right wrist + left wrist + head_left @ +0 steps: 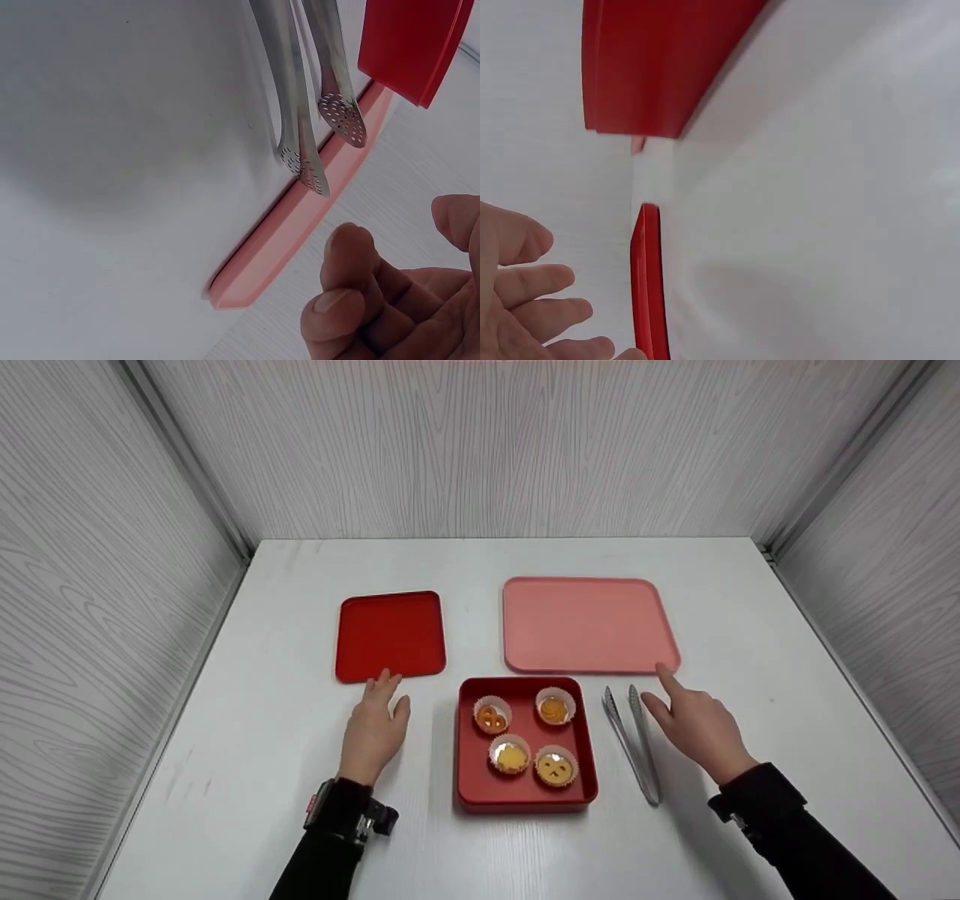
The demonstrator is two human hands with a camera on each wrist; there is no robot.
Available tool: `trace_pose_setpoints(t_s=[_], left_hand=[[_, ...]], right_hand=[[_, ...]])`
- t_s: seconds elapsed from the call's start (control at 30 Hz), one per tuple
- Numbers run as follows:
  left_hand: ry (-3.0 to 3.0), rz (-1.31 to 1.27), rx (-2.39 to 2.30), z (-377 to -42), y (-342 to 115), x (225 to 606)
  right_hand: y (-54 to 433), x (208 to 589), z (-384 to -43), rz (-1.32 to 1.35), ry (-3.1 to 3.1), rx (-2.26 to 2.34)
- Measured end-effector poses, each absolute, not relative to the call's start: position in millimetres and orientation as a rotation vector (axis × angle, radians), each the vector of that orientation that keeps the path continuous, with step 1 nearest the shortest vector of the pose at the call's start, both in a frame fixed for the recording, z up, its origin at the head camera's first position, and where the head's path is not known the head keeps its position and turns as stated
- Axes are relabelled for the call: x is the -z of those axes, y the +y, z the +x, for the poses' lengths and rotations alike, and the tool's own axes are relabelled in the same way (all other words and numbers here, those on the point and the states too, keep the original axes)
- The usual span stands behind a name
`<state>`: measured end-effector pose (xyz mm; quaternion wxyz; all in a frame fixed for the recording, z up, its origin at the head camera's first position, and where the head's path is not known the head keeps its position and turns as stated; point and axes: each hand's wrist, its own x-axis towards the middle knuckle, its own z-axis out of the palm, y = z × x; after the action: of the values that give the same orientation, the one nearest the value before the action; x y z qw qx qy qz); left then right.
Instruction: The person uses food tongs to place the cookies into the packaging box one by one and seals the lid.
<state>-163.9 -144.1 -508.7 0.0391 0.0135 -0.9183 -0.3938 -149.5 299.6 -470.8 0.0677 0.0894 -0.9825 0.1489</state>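
My left hand [373, 735] hovers by the near edge of the red tray [391, 637], fingers extended, holding nothing. The left wrist view shows its fingers [547, 316] apart from each other. My right hand [705, 727], also holding nothing, is right of the metal tongs [653, 793], its index finger stretched toward the pink tray's near right corner and the others loosely curled. The tongs lie spread on the table, with perforated tips [343, 121]. Between the hands stands a red square box [480, 791] with several paper cups holding yellow-brown treats, one a swirl [553, 709], one a face [555, 769].
The pink tray [589, 622] lies flat behind the box and tongs, right of the red tray. All stand on a white table [247, 720]. Grey wood-grain panels [480, 450] enclose the back and both sides.
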Motion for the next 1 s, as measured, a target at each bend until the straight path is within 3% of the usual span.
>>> trace_pose_setpoints(t_s=[0.4, 1.0], left_hand=[[-3.036, -0.118, 0.703, -193, -170, 524], [-2.986, -0.223, 0.404, -192, -165, 526]], right_hand=[[294, 471, -150, 0.308, -2.954, -0.47], [296, 472, -146, 0.356, -2.961, -0.477]])
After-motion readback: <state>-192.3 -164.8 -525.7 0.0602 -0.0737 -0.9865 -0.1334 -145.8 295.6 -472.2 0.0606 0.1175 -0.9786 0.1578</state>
